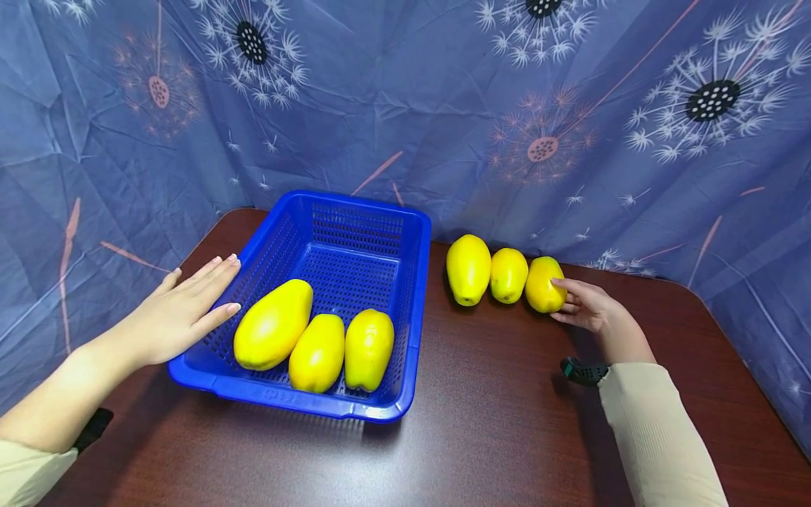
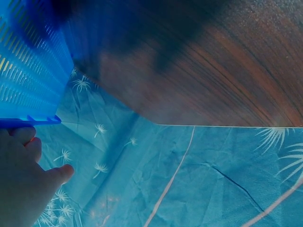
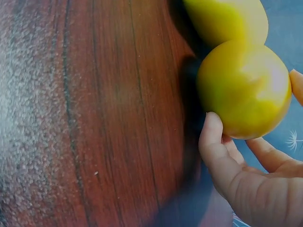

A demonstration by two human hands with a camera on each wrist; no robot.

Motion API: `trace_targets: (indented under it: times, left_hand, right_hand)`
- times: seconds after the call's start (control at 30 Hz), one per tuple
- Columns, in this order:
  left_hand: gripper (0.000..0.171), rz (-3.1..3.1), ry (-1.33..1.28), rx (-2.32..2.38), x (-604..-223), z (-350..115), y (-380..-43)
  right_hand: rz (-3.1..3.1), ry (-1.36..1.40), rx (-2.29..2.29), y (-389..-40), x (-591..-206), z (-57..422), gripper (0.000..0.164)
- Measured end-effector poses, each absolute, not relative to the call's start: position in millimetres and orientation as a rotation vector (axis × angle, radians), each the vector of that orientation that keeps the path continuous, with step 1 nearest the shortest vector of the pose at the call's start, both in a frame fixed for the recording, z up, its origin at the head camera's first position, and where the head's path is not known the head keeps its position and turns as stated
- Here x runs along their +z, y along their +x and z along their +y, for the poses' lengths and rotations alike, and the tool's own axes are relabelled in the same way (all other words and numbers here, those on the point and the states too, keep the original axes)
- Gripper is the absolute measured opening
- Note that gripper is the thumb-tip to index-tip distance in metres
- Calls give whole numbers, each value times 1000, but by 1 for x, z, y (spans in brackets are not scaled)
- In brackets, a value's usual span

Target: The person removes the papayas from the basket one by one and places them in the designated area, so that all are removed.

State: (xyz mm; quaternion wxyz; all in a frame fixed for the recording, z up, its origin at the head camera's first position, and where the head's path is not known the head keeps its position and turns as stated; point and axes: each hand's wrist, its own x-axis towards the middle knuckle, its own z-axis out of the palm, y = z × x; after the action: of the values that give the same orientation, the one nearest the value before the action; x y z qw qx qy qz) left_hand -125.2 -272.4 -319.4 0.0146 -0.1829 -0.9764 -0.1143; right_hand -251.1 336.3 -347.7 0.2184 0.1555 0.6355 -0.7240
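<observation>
My left hand (image 1: 174,313) rests along the left rim of a blue plastic basket (image 1: 415,338), fingers straight and thumb spread toward the inside. Inside the basket's near half lie a large papaya (image 1: 274,325) and two smaller ones, all yellow. To the right, three more yellow papayas stand in a row on the table. My right hand (image 1: 589,306) holds the rightmost papaya (image 1: 543,285) by its right side. In the right wrist view, thumb and fingers (image 3: 213,142) reach round that papaya (image 3: 244,90) from below and from the right.
The dark brown wooden table (image 1: 494,408) backs onto a blue dandelion-print cloth (image 1: 380,105). Left of the held fruit stand a middle papaya (image 1: 509,275) and a larger papaya (image 1: 469,270), close together. A dark strap (image 1: 586,372) sits at the right wrist.
</observation>
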Motion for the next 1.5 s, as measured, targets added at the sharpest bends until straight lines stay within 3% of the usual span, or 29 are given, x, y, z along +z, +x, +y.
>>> trace_targets:
  times: [0.4,0.6,1.07,1.3,1.5]
  left_hand:
    - [67,-3041,-594,-333,-319,-273,-126]
    - [67,-3036,-594,-337,-319,-274,-126]
    - [67,-3040,-574,-358,-319,-272,-126]
    - [67,-3029,-574,-347,-319,-272,-126]
    - [67,-3037,-568,-346,-319,-273,-125]
  right_hand:
    - [1757,410,-2042,-253,-349,339,14]
    - [1744,431,-2067,-253,-348,338,1]
    - [1842,431,-2000,-250,-342,339,18]
    - [1828,415,-2025,-247,-332,344,3]
    - [1818,404,-2037,-246,-321,347,5]
